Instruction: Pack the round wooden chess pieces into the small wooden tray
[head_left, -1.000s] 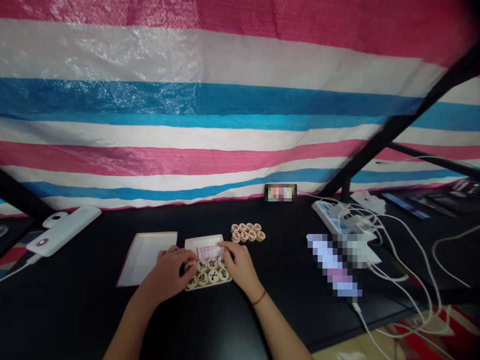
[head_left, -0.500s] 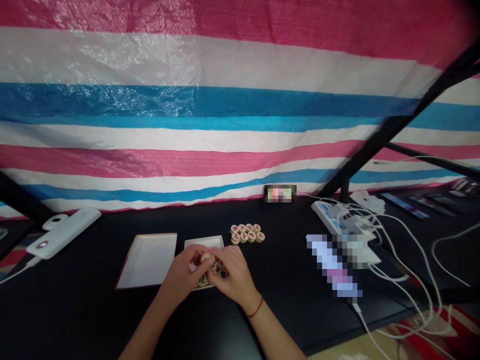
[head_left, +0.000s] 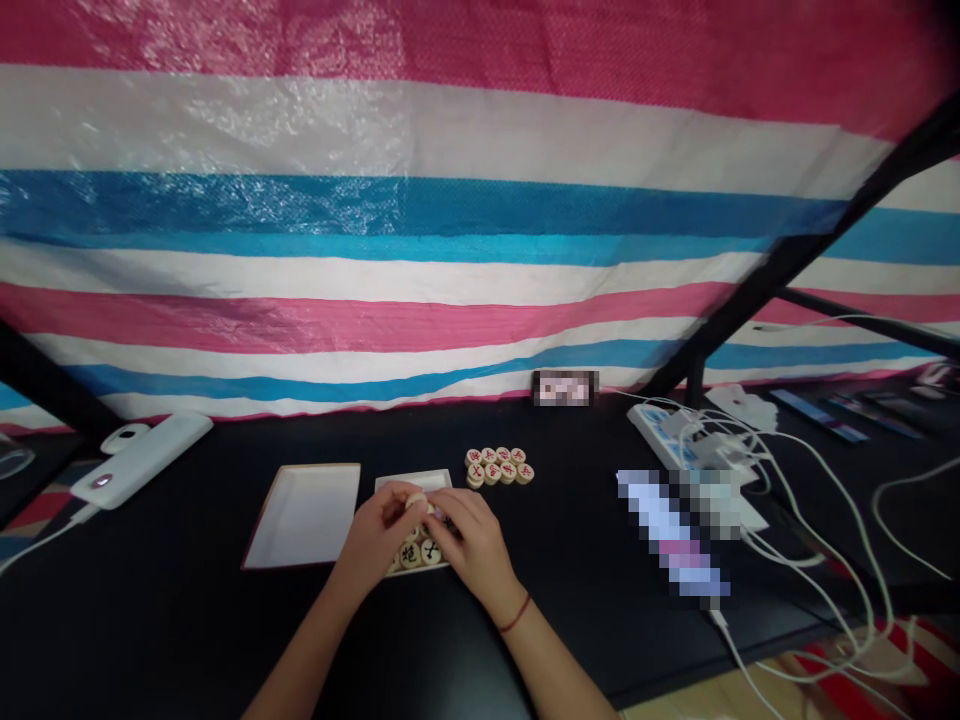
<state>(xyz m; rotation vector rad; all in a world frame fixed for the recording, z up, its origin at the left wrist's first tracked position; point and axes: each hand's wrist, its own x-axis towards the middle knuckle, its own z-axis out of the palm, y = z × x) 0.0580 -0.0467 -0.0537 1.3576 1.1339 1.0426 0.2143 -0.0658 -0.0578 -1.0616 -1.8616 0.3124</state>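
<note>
My left hand [head_left: 373,540] and my right hand [head_left: 472,546] meet over a shallow white tray [head_left: 413,481]. Between my left fingertips is a round wooden xiangqi piece [head_left: 416,503], raised above the tray. My right fingers sit against it, and a dark-marked piece [head_left: 448,522] shows beside them. Black-character wooden pieces [head_left: 411,554] lie in the tray, partly hidden by my hands. Several red-character pieces [head_left: 499,467] stand in a cluster on the table beyond the tray. To the left lies a second white tray [head_left: 304,516].
The black table [head_left: 225,520] holds a white power bank [head_left: 142,460] at left. On the right are a power strip [head_left: 671,440], tangled white cables [head_left: 817,520] and a pixelated object [head_left: 671,530]. A striped tarpaulin [head_left: 450,220] hangs behind.
My hands have come together over the tray, and my left fingers now raise a piece. They cover more of the black-character pieces than a second ago.
</note>
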